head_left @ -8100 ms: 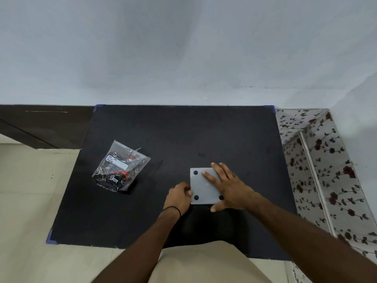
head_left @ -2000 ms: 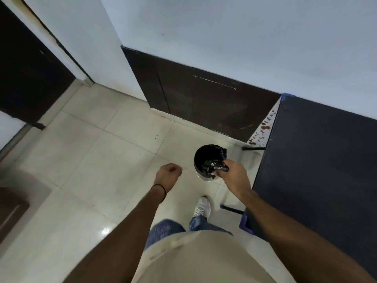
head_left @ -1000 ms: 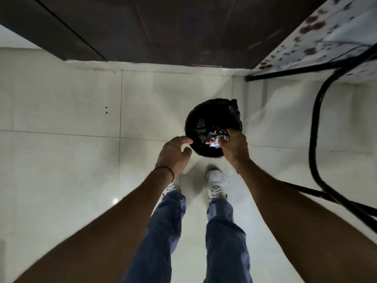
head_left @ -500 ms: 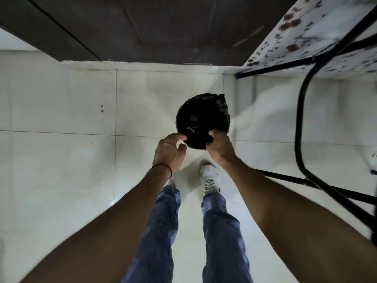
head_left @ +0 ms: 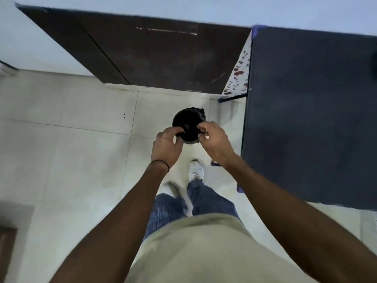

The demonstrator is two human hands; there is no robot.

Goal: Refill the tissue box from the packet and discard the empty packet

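Observation:
A small round bin with a black liner stands on the tiled floor beside the table. My left hand and my right hand hover over its near rim, one at each side. Their fingers are loosely curled and I see nothing held in either. The bin's inside is dark and no packet shows in it. Neither the packet nor the tissue box is in view. The picture is slightly blurred by motion.
The black-topped table fills the right side, its left edge close to my right forearm. A dark brown wall panel runs behind the bin. My feet in white shoes stand just short of the bin on pale floor tiles.
The view has risen from a low crouch, so the table top shows again. The crumpled packet in my right hand a second ago is gone. Both hands have lifted off the bin's rim.

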